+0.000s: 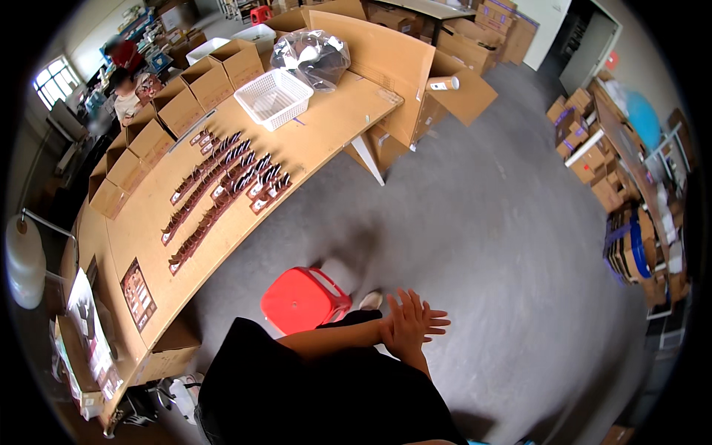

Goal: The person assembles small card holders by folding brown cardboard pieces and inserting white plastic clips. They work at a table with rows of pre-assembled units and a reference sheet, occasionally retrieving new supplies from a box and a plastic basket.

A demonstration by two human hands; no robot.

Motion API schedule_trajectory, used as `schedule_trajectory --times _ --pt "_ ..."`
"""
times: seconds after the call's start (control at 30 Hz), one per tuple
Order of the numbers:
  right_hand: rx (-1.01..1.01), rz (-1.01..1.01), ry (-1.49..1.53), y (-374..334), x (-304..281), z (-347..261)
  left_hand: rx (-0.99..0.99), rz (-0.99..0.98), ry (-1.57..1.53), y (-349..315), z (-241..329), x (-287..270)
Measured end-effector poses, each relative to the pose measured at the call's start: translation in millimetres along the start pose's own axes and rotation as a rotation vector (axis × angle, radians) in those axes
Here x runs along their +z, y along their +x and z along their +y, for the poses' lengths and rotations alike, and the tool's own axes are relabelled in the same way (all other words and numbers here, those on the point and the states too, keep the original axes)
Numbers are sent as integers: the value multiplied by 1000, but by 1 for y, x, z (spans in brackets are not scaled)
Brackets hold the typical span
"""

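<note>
Right hand (404,335) lies across left hand (436,322), fingers of both extended and apart; no held item shows, though the contact faces are hidden. For even contact, keep palms flat, clear of the red plastic stool (293,298) near their left

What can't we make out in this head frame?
All in the head view:
Left hand: mostly hidden behind the right hand.
Open cardboard boxes: bottoms hidden by their own walls.
Clear bag: contents unclear through glare and folds.
Printed sheet: details too small.
Red stool: legs hidden under its seat.
</note>
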State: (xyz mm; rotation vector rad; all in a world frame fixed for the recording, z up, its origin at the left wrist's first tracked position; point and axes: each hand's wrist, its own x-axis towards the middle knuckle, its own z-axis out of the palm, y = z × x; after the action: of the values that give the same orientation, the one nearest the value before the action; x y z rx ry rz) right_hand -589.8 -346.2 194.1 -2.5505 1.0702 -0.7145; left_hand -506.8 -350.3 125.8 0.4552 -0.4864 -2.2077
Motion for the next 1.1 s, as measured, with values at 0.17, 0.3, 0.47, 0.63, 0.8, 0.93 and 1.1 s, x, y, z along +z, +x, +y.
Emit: schedule_trajectory --times 0.17,0.3,0.47,0.63,0.8,0.93,1.1 --pt "147 40 -16 55 9 134 -202 -78 -279 67 75 -4" --pt "696 166 558 65 2 252 -346 -325 -144 126 148 -5" --pt "810 248 275 45 -15 338 -197 -111 -122 224 198 -23" --pt "1178 233 212 -17 -14 412 -222 177 145 324 263 -46" --pt "1167 124 289 -77 11 533 -56 451 126 414 298 -96" --pt "1302 202 556 -55 19 658 -14 747 -59 480 333 -109" --pt "1417 -99 712 109 -32 788 209 749 -227 534 392 -130"
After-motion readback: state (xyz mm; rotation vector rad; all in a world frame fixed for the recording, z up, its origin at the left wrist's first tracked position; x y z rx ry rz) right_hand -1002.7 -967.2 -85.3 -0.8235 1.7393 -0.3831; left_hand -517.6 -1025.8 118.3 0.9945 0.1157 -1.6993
